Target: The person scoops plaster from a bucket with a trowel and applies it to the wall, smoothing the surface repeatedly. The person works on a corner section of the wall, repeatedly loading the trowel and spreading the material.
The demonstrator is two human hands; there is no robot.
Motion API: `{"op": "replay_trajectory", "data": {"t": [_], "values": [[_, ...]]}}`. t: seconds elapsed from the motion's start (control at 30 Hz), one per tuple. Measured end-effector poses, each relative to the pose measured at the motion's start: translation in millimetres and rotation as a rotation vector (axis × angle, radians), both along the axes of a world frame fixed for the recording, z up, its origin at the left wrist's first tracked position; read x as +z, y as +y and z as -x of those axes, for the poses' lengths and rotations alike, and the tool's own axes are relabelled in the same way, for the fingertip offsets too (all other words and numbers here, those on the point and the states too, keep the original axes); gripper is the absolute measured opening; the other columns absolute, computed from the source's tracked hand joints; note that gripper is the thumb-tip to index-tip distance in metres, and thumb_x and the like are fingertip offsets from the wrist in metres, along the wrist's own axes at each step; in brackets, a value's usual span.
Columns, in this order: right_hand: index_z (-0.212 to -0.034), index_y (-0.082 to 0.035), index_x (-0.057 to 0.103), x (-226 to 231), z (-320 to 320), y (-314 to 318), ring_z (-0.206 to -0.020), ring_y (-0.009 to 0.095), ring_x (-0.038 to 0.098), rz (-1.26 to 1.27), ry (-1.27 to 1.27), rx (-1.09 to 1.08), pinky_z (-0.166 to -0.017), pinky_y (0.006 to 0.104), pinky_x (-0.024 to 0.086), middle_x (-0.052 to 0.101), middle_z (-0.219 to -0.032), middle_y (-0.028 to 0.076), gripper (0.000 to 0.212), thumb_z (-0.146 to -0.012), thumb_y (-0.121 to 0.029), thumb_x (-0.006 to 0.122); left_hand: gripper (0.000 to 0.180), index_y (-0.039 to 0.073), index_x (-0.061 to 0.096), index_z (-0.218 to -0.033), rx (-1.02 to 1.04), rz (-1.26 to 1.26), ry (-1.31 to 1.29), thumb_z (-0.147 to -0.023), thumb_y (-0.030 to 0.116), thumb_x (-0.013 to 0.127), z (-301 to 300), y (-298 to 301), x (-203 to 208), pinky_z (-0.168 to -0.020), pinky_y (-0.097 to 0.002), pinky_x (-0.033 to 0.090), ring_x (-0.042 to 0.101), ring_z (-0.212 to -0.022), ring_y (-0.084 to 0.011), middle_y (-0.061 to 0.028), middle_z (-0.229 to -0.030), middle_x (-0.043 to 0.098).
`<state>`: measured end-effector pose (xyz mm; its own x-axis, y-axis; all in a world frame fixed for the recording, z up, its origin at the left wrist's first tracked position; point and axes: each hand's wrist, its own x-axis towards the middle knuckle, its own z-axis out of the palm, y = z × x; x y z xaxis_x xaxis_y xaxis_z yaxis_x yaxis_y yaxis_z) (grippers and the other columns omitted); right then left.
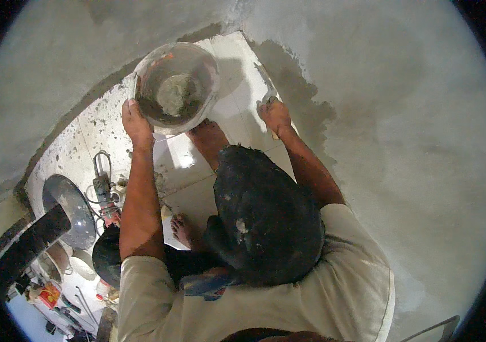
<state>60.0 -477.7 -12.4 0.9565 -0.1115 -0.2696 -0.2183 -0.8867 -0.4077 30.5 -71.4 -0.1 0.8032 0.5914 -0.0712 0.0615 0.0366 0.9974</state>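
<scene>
My left hand (pixel 136 123) is closed on the left rim of a round, cement-smeared bucket (pixel 204 62), tilted so its inside shows. A lump of wet grey mortar (pixel 175 96) lies at its bottom. On the right, close to the wall, my right hand (pixel 275 115) is wrapped around a trowel. The end of its pale handle (pixel 275 135) sticks out below my fist, and its grey blade (pixel 268 85) points up and away toward the floor's edge.
Tiled floor (pixel 234 117), spattered with mortar on the left, meets grey plastered walls (pixel 391 102) with damp patches. My bare feet (pixel 208 137) are below the bucket. A corded power tool (pixel 103 188), a dark round pan (pixel 66 196) and scattered tools lie to the left.
</scene>
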Motion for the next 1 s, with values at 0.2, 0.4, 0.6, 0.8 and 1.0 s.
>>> {"op": "replay_trajectory", "data": {"t": [0.2, 0.4, 0.6, 0.8, 1.0], "values": [[-0.106, 0.007, 0.068, -7, -19, -15, -0.098, 0.051, 0.068, -0.061, -0.084, -0.013, -0.089, 0.0528, 0.055, 0.071, -0.104, 0.031, 0.048, -0.096, -0.040, 0.066, 0.031, 0.001, 0.063, -0.113, -0.008, -0.017, 0.026, -0.112, 0.028, 0.047, 0, -9, 12, -0.083, -0.0316, 0.046, 0.053, -0.089, -0.0141, -0.0037, -0.097, 0.060], [-0.099, 0.003, 0.065, 70, 11, -28, -0.078, 0.041, 0.067, -0.185, -0.252, -0.091, -0.074, 0.0474, 0.052, 0.069, -0.086, 0.026, 0.038, -0.098, -0.035, 0.068, 0.032, 0.001, 0.063, -0.112, -0.036, -0.009, -0.036, -0.112, 0.029, 0.047, -1, 6, -9, -0.083, -0.0322, 0.046, 0.053, -0.088, -0.0151, -0.0044, -0.097, 0.062], [-0.109, 0.002, 0.064, 117, 54, -16, -0.091, 0.046, 0.069, -0.171, -0.097, -0.207, -0.081, 0.0520, 0.053, 0.069, -0.096, 0.029, 0.042, -0.098, -0.038, 0.067, 0.040, 0.000, 0.063, -0.116, -0.177, 0.069, 0.162, -0.111, 0.038, 0.050, 1, 33, 9, -0.087, -0.0361, 0.049, 0.057, -0.096, -0.0187, -0.0080, -0.105, 0.063], [-0.113, 0.002, 0.063, 2, 33, -31, -0.104, 0.050, 0.067, -0.083, -0.043, -0.055, -0.093, 0.0562, 0.052, 0.070, -0.105, 0.031, 0.048, -0.100, -0.044, 0.062, 0.071, 0.002, 0.055, -0.147, -0.479, -0.119, 0.468, -0.102, 0.057, 0.058, 7, 109, 90, -0.101, -0.0412, 0.049, 0.062, -0.119, -0.0279, -0.0134, -0.137, 0.064], [-0.107, 0.002, 0.062, 25, 52, -52, -0.084, 0.042, 0.067, -0.185, -0.182, -0.104, -0.079, 0.0496, 0.052, 0.068, -0.091, 0.026, 0.042, -0.100, -0.040, 0.065, 0.064, 0.007, 0.057, -0.147, -0.668, -0.354, 0.668, -0.103, 0.053, 0.058, 66, 182, 169, -0.102, -0.0432, 0.049, 0.064, -0.119, -0.0287, -0.0152, -0.138, 0.065]]}}
